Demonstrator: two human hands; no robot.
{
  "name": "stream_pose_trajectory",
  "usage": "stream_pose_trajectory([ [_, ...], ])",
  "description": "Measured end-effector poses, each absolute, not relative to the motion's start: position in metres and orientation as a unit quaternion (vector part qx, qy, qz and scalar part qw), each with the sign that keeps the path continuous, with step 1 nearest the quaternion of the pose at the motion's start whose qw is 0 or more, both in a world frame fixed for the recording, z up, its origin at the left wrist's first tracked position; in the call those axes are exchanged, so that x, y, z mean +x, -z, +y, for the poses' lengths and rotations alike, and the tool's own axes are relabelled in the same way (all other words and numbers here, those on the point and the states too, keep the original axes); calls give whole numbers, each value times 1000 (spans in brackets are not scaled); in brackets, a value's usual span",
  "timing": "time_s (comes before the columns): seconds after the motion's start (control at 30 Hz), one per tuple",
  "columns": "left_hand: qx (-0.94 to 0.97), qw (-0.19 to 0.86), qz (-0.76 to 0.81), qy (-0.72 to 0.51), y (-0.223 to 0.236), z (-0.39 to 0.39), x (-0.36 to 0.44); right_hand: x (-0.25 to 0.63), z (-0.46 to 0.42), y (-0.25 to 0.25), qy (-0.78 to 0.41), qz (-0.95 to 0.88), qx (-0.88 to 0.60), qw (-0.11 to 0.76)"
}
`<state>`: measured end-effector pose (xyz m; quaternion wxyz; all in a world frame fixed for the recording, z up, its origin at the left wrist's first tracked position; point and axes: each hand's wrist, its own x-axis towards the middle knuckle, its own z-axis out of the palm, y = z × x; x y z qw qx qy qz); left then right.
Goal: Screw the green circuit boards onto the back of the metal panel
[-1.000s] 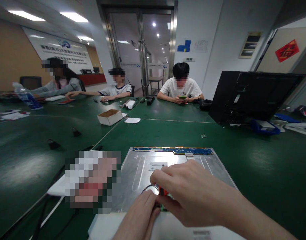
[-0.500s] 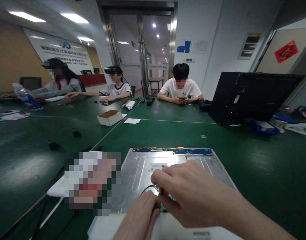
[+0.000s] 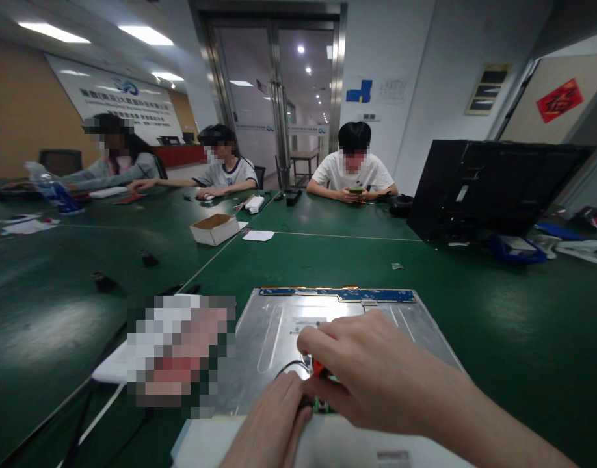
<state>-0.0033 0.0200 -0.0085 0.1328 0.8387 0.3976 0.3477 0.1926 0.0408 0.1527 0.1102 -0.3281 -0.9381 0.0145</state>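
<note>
A silver metal panel (image 3: pixel 266 331), like the back of a display, lies before me with a blue circuit strip (image 3: pixel 308 294) along its far edge. My right hand (image 3: pixel 367 370) is curled over its near part, thumb and fingers closed round a red-and-black screwdriver (image 3: pixel 318 368); its tip is hidden. Below the fingers shows a sliver of green circuit board (image 3: pixel 322 407). Close against it, my left hand (image 3: pixel 279 406) has its fingers pressed together at the board's left side; what they hold is hidden. Dark wires (image 3: pixel 291 364) curve out just above the left fingers.
A white object (image 3: pixel 113 364) with a blurred-out surface and cables lies left of the panel. Farther off stand an open white box (image 3: pixel 214 229) and a black monitor (image 3: pixel 488 188). Several people sit across the green table (image 3: pixel 337 260). A white slab (image 3: pixel 205 442) lies nearest me.
My right hand has turned slightly on the screwdriver, with more red of the handle showing. The left hand stays in place. One person across the table has tilted their head.
</note>
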Motion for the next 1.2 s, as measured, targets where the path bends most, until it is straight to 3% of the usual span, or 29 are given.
stream_pose_trajectory([
  [1.2, 839, 182, 419, -296, -8, 14, -4, 199, 41, -162, -42, -931, -341, 123],
])
